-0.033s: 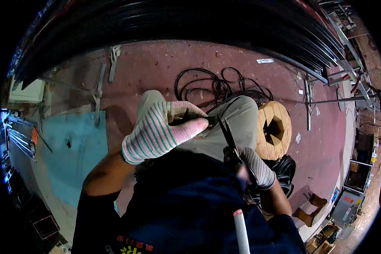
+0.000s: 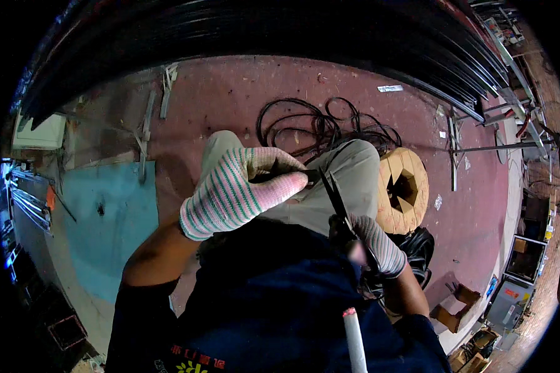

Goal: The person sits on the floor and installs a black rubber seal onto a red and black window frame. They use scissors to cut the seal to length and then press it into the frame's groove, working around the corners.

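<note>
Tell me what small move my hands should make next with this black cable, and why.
Probably draw the right hand further back along the black cable. The left hand already pinches its upper end, the short stretch between both gloves looks taut, and loose cable coils lie on the floor beyond.

Green-striped white gloves (image 2: 230, 189), black cable (image 2: 336, 199)
</note>
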Demonstrator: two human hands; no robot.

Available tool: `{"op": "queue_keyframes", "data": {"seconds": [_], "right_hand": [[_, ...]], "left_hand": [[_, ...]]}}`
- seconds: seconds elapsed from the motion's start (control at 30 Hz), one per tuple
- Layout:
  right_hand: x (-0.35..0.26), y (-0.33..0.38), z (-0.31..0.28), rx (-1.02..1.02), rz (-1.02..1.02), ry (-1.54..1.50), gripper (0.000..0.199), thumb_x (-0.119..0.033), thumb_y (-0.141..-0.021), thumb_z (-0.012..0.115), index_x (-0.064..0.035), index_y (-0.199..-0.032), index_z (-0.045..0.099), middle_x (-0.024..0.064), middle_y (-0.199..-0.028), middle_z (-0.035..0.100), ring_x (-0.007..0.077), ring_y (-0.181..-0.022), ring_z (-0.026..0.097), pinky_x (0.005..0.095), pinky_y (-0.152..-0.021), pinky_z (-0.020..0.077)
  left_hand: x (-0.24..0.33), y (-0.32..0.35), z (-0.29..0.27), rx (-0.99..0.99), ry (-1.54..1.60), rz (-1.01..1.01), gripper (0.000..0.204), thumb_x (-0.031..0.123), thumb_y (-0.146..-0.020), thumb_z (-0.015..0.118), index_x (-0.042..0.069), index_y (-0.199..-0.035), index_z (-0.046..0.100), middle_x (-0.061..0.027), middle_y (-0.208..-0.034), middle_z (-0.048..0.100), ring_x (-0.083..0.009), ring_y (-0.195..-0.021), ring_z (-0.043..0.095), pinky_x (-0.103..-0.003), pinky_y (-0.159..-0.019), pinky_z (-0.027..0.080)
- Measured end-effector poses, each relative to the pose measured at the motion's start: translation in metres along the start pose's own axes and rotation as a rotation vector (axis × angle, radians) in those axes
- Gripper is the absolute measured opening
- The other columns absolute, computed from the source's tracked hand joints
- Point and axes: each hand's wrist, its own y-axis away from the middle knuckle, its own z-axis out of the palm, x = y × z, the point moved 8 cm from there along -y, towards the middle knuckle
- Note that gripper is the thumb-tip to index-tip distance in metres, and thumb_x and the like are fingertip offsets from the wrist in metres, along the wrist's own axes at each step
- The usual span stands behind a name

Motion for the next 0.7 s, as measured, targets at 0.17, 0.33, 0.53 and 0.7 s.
{"op": "queue_keyframes", "data": {"seconds": [0.17,0.33,0.53,0.7], "right_hand": [[-0.003,0.001,-0.003,0.007,0.045,-0.067,0.034,-0.03,-0.091,0.06,0.0002,-0.105,0.06,0.0055,-0.088,0.061,0.0157,-0.082,0.056,0.0302,-0.076,0.0462],[0.0,-0.002,-0.006,0.044,0.116,-0.032,0.043,-0.041,-0.085,0.064,-0.0008,-0.099,0.059,0.0007,-0.079,0.058,0.0125,-0.076,0.052,0.0311,-0.068,0.0449],[-0.01,-0.006,-0.01,0.044,0.103,0.071,0.04,-0.039,-0.081,0.066,-0.0011,-0.092,0.059,0.0039,-0.073,0.056,0.0129,-0.07,0.052,0.031,-0.065,0.045],[0.0,-0.008,-0.008,0.028,0.146,0.135,0.043,-0.04,-0.074,0.069,-0.0012,-0.089,0.058,0.0055,-0.069,0.055,0.0129,-0.067,0.052,0.0308,-0.063,0.0446]], "left_hand": [[-0.006,-0.001,-0.002,0.013,-0.019,-0.013,0.019,0.019,-0.086,0.072,0.003,-0.096,0.074,-0.0025,-0.08,0.073,-0.0071,-0.074,0.067,-0.021,-0.069,0.053],[-0.005,0.004,-0.004,0.028,-0.028,0.032,0.019,0.02,-0.088,0.07,0.003,-0.096,0.072,-0.0005,-0.077,0.069,-0.0059,-0.066,0.061,-0.02,-0.062,0.048],[-0.008,0.005,-0.008,0.006,0.009,0.002,0.019,0.021,-0.088,0.071,0.003,-0.096,0.072,-0.0021,-0.083,0.071,-0.0067,-0.075,0.065,-0.021,-0.07,0.052],[-0.009,0.007,-0.007,-0.005,0.045,-0.032,0.02,0.022,-0.088,0.071,0.004,-0.096,0.072,-0.0016,-0.081,0.071,-0.0065,-0.075,0.065,-0.021,-0.069,0.052]]}}
